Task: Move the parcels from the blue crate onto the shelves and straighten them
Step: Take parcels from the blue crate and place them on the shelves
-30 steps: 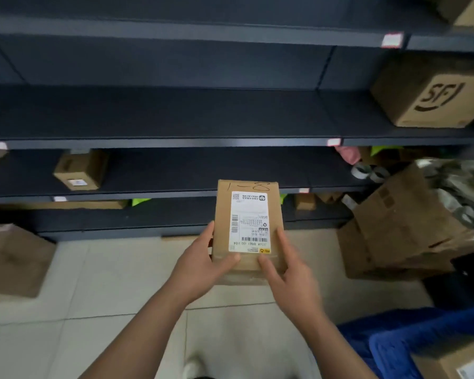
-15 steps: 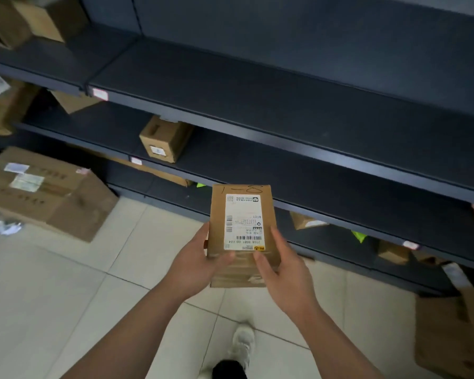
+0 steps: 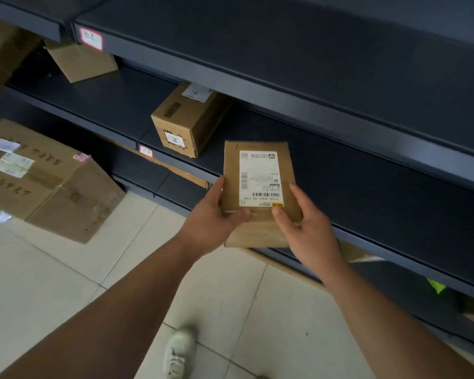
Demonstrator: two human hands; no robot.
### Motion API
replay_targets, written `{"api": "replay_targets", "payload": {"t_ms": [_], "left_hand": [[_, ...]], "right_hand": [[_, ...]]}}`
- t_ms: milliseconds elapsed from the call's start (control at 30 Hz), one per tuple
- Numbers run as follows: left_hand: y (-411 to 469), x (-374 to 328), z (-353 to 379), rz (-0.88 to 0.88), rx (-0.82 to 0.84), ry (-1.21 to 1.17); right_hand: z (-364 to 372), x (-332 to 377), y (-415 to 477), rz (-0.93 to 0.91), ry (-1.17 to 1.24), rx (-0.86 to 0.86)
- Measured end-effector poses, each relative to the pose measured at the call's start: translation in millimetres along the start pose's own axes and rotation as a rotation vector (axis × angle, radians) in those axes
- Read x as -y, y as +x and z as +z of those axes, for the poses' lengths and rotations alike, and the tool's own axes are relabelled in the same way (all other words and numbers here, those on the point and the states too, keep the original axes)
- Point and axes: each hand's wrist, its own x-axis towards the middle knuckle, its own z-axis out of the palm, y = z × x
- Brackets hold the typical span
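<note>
A small brown parcel (image 3: 257, 170) with a white shipping label on top is held between both hands, just in front of a dark shelf (image 3: 367, 192). My left hand (image 3: 214, 220) grips its left near corner, thumb on top. My right hand (image 3: 309, 228) grips the right near corner, thumb on the label's edge. Another brown parcel (image 3: 186, 121) stands on the same shelf, just left of and behind the held one. The blue crate is out of view.
A large taped carton (image 3: 47, 179) sits on the tiled floor at the left. More boxes (image 3: 80, 61) stand on the shelf at the upper left. The shelf above (image 3: 285, 47) is bare. My white shoe (image 3: 178, 351) is below.
The view has swung left and closer to the shelves. The parcel, held by both hands throughout, has moved up to the edge of the shelf beside the standing box.
</note>
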Motion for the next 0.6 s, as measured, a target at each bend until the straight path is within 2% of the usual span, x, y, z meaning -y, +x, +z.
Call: {"api": "replay_targets", "payload": {"t_ms": [300, 600], "left_hand": [[135, 38, -20, 0.131, 0.062, -0.01], [232, 49, -36, 0.144, 0.103, 0.032]], "right_hand": [[56, -26, 115, -0.005, 0.038, -0.102], [85, -24, 194, -0.002, 0.001, -0.173]]}}
